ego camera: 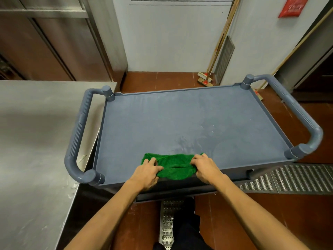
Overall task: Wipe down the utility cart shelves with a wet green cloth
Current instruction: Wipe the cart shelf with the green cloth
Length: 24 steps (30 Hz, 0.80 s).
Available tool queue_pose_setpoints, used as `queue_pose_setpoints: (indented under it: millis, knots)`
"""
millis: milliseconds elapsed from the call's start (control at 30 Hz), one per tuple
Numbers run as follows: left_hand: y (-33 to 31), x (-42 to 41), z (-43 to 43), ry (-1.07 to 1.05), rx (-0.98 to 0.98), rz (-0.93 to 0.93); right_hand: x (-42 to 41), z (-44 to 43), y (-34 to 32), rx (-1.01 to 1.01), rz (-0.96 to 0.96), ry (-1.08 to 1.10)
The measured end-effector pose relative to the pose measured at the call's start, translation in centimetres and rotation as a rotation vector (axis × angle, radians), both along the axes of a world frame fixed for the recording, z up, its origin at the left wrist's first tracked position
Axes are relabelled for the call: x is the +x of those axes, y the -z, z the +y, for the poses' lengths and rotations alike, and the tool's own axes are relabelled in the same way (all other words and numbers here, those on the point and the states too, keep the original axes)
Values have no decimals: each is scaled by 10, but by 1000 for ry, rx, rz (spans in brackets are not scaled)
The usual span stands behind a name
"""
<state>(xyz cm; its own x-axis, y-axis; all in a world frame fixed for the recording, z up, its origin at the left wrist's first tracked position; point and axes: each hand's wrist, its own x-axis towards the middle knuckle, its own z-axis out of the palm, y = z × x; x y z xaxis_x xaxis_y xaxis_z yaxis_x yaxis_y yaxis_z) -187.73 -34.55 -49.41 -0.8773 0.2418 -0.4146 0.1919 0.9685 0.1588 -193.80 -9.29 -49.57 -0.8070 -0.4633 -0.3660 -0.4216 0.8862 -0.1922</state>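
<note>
A grey-blue utility cart fills the middle of the head view; its top shelf (162,120) is bare, with wet streaks and droplets near the centre right. A bunched green cloth (174,165) lies on the shelf at the near edge. My left hand (146,172) grips the cloth's left end with curled fingers. My right hand (205,167) grips its right end the same way. The cart's lower shelves are hidden beneath the top one.
A steel table (36,141) stands close against the cart's left handle (77,134). The right handle (297,112) curves over a perforated metal floor grate (297,177). Brooms (207,78) lean on the far wall. My dark-trousered leg (185,222) is below the cart's front.
</note>
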Motion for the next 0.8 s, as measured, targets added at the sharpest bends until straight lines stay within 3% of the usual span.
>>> queue_pose_setpoints:
  millis: [300, 800]
  knots:
    - [-28, -38, -16, -54, 176, 166, -24, 30, -23, -236, 11, 86]
    - [-97, -245, 42, -57, 255, 247, -235, 92, -84, -361, 95, 234]
